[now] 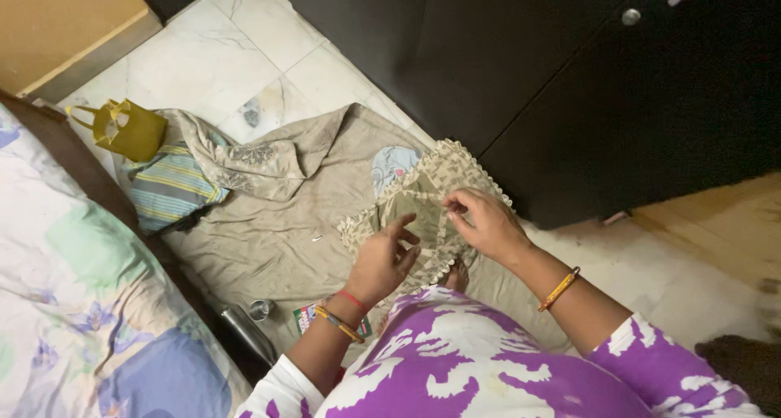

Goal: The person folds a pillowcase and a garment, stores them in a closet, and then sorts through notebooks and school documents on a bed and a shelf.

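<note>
A beige patterned cloth with a lacy scalloped border [446, 174] is held up in front of me over the floor. My left hand [384, 259] pinches its lower middle part, fingers bent on the fabric. My right hand [486, 221] grips the cloth's right side near the border, fingers curled into it. Both wrists wear bangles. Under the cloth lies a large tan sheet [277, 231] spread on the tiled floor.
A bed with a floral cover [73, 304] is at the left. A small olive bag [126, 128] and striped folded fabric [171, 186] sit on the floor. A steel bottle [248, 333] lies by the bed. Dark cupboard doors [586, 84] stand ahead.
</note>
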